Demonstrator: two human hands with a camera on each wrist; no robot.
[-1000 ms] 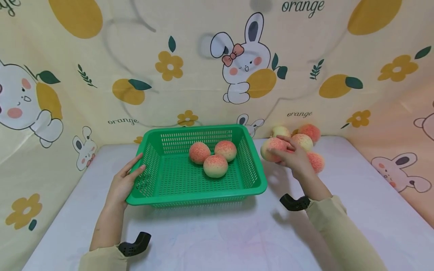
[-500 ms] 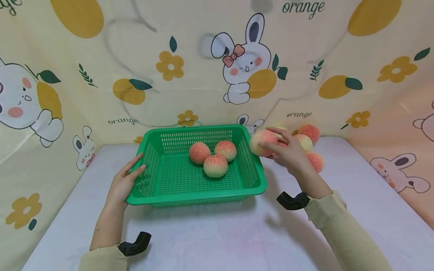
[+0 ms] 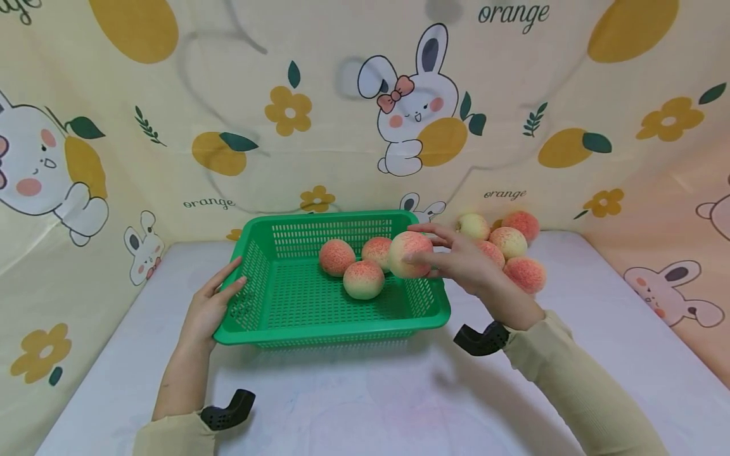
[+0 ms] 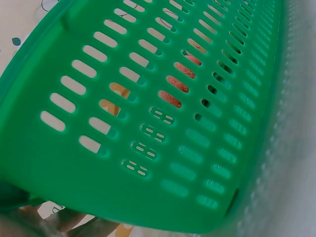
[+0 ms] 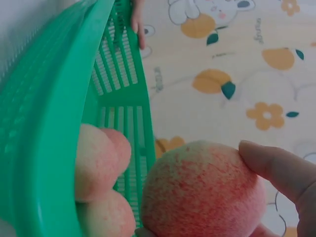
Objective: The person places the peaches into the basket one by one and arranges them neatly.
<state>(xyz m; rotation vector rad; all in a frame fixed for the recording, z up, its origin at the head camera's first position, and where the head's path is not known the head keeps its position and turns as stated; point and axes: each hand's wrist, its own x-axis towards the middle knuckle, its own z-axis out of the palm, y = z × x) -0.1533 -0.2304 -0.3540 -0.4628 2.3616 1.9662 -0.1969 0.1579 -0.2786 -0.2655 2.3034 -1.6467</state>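
A green plastic basket (image 3: 291,310) with slotted sides stands on the table, with three peaches (image 3: 364,280) grouped inside it. My left hand (image 3: 205,310) grips the basket's left rim; in the left wrist view, its fingers (image 4: 69,219) show partly below the basket wall. My right hand (image 3: 462,259) holds another peach (image 3: 410,254) between thumb and fingers, over the basket's right end. That held peach (image 5: 205,192) looks red and speckled in the right wrist view, and in the head view it partly covers the rear right peach in the basket.
Several more peaches (image 3: 525,275) lie piled on the table at the back right, just behind my right hand. A white cloth covers the table (image 3: 342,405). A printed rabbit-and-orange curtain (image 3: 319,152) hangs behind and at both sides.
My right hand has carried one peach leftward from the pile, across the basket's right rim to above its inside. My left hand and the basket have stayed in place.
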